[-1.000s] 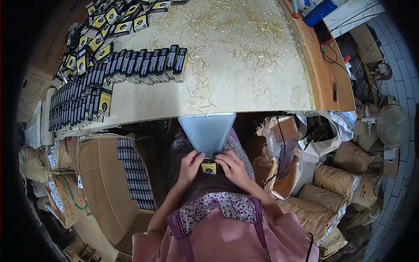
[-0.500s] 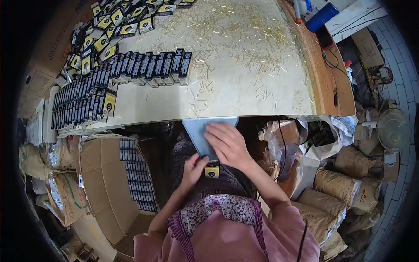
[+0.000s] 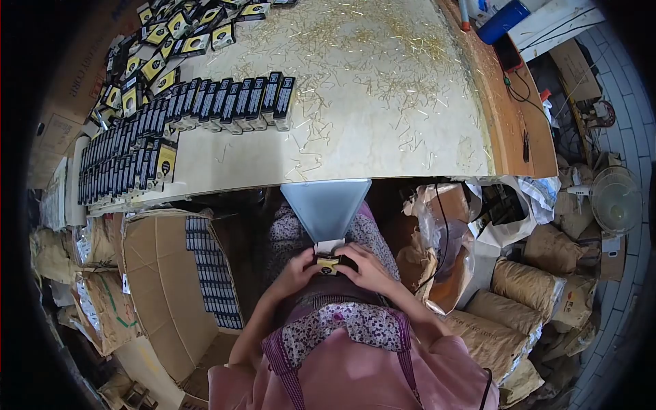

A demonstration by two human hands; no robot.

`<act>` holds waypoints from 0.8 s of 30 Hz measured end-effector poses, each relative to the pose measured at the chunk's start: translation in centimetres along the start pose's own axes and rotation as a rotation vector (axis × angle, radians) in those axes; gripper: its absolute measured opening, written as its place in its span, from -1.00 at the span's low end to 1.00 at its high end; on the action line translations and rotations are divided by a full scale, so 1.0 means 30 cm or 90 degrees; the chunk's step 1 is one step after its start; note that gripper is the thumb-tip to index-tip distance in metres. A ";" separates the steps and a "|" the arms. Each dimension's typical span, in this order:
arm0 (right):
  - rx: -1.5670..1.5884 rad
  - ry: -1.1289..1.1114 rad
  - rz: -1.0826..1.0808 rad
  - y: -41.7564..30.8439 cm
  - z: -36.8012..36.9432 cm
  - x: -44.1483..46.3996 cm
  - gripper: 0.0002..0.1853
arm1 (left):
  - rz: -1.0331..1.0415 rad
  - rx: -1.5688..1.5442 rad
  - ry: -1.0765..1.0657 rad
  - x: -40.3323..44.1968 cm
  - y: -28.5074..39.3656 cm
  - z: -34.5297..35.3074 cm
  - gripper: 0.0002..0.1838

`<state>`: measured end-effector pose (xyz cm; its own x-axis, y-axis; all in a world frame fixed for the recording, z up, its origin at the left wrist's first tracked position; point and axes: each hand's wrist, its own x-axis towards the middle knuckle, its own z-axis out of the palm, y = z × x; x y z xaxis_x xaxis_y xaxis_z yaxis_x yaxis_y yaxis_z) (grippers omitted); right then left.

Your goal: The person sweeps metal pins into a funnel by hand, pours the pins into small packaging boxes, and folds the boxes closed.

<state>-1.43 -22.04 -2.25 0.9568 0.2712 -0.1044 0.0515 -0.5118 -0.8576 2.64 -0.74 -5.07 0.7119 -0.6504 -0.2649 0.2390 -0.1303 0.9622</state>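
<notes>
Gripped the small box (image 3: 328,262) at either end with left hand (image 3: 297,272) and right hand (image 3: 371,268), over the lap (image 3: 318,284) near the grey chute (image 3: 325,205), and risked creasing the pale flap (image 3: 329,246) by uneven squeezing or dropping it through a slack hold

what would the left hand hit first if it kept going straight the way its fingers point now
The left hand would first meet the small black-and-yellow box at its fingertips; beyond that, probably the narrow end of the grey tray, though depth is unclear.
</notes>
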 end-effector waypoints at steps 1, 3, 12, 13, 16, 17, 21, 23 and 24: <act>0.056 0.002 0.036 -0.003 0.001 0.002 -0.64 | -0.029 0.006 -0.005 -0.013 0.012 0.004 -0.68; 0.119 0.012 0.028 -0.048 -0.017 0.005 -0.64 | -0.018 -0.015 0.008 -0.028 0.064 0.022 -0.67; 0.500 0.135 0.116 -0.043 0.035 -0.019 -0.60 | 0.007 -0.229 0.167 -0.060 0.085 0.090 -0.39; 0.489 0.102 0.144 -0.030 0.036 -0.025 -0.62 | -0.005 -0.182 0.141 -0.063 0.090 0.084 -0.42; 0.501 0.043 0.187 -0.020 0.042 -0.037 -0.68 | -0.046 -0.076 0.081 -0.066 0.119 0.060 -0.51; 0.422 0.046 0.148 -0.004 0.049 -0.039 -0.70 | -0.039 -0.042 0.066 -0.068 0.120 0.058 -0.56; 0.324 0.101 0.057 -0.034 0.025 -0.012 -0.75 | -0.037 0.083 0.046 -0.065 0.146 0.053 -0.59; 0.327 0.119 0.086 -0.077 0.004 -0.001 -0.79 | -0.047 0.034 0.082 -0.065 0.152 0.069 -0.60; 0.330 0.135 0.115 -0.087 0.001 0.004 -0.82 | -0.057 -0.014 0.118 -0.064 0.153 0.076 -0.62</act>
<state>-1.44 -20.66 -0.05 0.9766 0.0204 -0.2142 -0.2129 -0.0547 -0.9755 0.85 -1.79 -0.01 0.7957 -0.4882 -0.3586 0.3203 -0.1633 0.9331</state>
